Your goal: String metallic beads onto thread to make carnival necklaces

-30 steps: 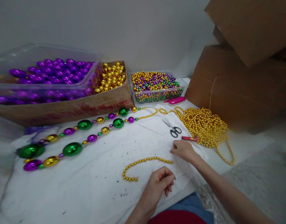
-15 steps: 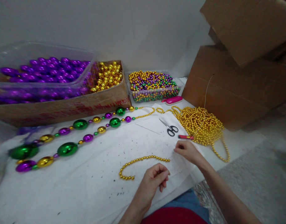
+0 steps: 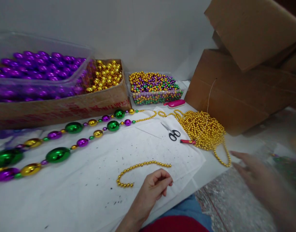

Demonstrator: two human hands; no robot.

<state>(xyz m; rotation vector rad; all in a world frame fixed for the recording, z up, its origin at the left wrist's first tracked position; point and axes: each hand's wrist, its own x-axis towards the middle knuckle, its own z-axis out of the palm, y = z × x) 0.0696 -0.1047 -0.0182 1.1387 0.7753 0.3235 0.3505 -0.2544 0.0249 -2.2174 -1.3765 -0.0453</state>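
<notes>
My left hand (image 3: 155, 187) is held over the white cloth near the front edge, thumb and fingertips pinched together; whatever lies between them is too small to make out. Just beyond it a short curved strand of gold beads (image 3: 138, 167) rests on the cloth. My right hand (image 3: 255, 175) is at the right, past the table's edge and blurred by motion. Its thumb and forefinger look apart, close to the loose loop of the heaped gold bead garland (image 3: 203, 129). Black-handled scissors (image 3: 172, 133) and a red cutter (image 3: 186, 141) lie left of that heap.
A long necklace of large green, purple and gold beads (image 3: 58, 155) stretches along the left. Behind stand a clear tub of purple beads (image 3: 73, 79), a carton (image 3: 63, 111) with gold beads, and a tub of mixed beads (image 3: 157, 97). Cardboard boxes (image 3: 225, 90) stack at the right.
My right hand has swung from above the cloth out to the right, its pinched fingers now apart. My left hand keeps its pinch. The view has shifted slightly right.
</notes>
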